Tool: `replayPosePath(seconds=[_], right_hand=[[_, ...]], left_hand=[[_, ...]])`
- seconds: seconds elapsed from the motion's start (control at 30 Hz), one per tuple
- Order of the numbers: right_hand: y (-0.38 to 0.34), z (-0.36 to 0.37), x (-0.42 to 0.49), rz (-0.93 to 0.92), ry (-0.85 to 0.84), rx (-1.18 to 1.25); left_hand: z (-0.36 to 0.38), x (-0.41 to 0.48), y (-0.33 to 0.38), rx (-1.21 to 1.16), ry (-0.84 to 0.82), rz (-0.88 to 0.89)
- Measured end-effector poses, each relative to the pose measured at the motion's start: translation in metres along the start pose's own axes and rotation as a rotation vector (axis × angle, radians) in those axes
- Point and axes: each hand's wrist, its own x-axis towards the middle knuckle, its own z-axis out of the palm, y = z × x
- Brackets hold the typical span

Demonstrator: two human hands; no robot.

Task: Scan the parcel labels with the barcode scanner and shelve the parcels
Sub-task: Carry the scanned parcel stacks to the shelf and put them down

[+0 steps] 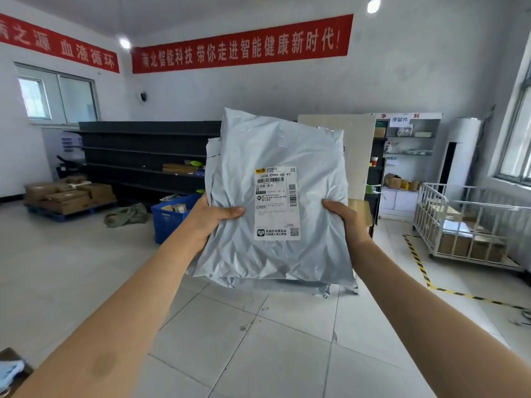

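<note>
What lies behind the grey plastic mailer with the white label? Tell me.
Behind the grey plastic mailer, edges of more grey mailers peek out left and below; how many is hidden. Both hands' fingers behind are covered too.

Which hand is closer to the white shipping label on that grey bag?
Left. The left hand has its thumb reaching almost to the label; the right hand grips the grey bag farther from it.

White walls carry two red banners [241,44] with white characters under a white ceiling with round lights [373,4]. A sliding window [56,94] sits in the left wall, another window [517,133] on the right. Dark shelving [143,150] lines the back wall beside a pallet of cardboard boxes [69,196] and a blue crate [172,216]. A white wire cart [465,225] stands on the pale tiled floor [258,340] near yellow-black tape [419,262]
</note>
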Motion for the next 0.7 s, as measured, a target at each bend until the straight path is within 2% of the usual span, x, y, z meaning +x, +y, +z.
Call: replayPosePath(seconds=[0.1,0.3,0.43,0.7], right_hand=[[0.004,-0.011,0.081,0.026,-0.088,-0.019],[0.016,0.016,0.239,0.152,-0.319,-0.031],[0.039,0.070,0.320,0.230,-0.501,-0.003],[0.124,0.229,0.435,0.304,-0.808,0.063]], left_hand=[[-0.003,0.060,-0.021,0.014,0.082,0.045],[-0.041,0.144,-0.039,0.049,0.373,0.096],[-0.087,0.174,-0.029,0.114,0.583,0.129],[-0.227,0.194,-0.028,0.223,0.852,0.240]])
